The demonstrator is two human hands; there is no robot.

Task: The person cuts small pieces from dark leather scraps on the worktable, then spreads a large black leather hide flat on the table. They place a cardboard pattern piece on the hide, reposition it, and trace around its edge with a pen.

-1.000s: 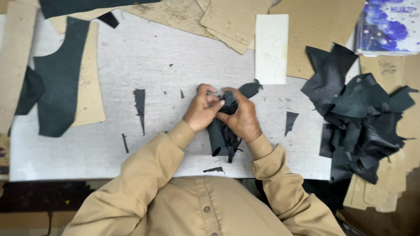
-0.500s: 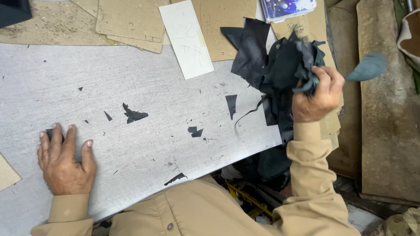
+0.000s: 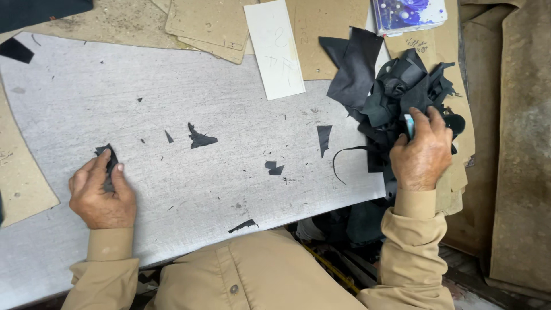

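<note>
Now under left hand (image 3: 102, 192) fingers, pressed flat: black scrap (image 3: 107, 158); right hand (image 3: 422, 155) fingers gripping black pile (image 3: 396, 95).

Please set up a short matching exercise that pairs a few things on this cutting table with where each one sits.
Things:
1. small dark scrap
2. white card
3. pile of dark offcuts
4. blue and white packet

Places:
a. at the top edge, above the pile
b. under the left hand
c. on the right, at the fingertips of the right hand
d. top centre, partly over brown cardboard

Pairs: 1-b, 2-d, 3-c, 4-a
</note>
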